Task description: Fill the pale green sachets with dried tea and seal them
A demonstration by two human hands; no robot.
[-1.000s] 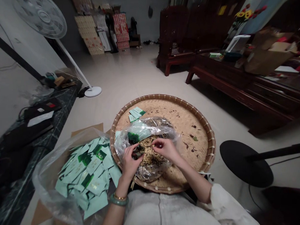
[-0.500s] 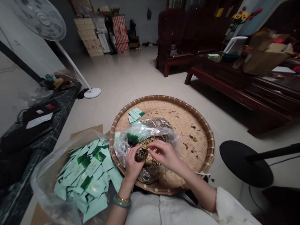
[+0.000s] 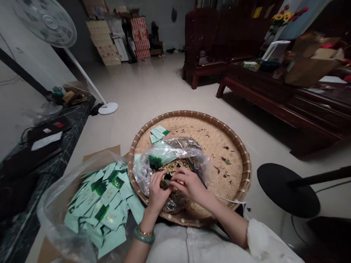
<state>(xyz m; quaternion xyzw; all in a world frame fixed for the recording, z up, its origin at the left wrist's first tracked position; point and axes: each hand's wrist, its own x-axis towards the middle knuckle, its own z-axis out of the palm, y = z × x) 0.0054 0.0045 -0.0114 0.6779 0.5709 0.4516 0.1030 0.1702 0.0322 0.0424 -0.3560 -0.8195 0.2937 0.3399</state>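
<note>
We're over the round bamboo tray point(image 3: 193, 115), and the work sits toward eight o'clock of its middle: the left hand point(image 3: 157, 194) pinches a small packet point(image 3: 167, 181), and the right hand's point(image 3: 189, 184) fingers close narrowly on it, above loose tea point(image 3: 174, 166) in a clear plastic bag point(image 3: 169, 152). We judge this a filling step, and it calls for a steady pinch.

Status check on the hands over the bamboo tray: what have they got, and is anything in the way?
Left hand and right hand pinching small dark clump. Clear plastic bag of loose tan bits bunched beneath, on bamboo tray. Thin dark rod beside right hand, not blocking.
</note>
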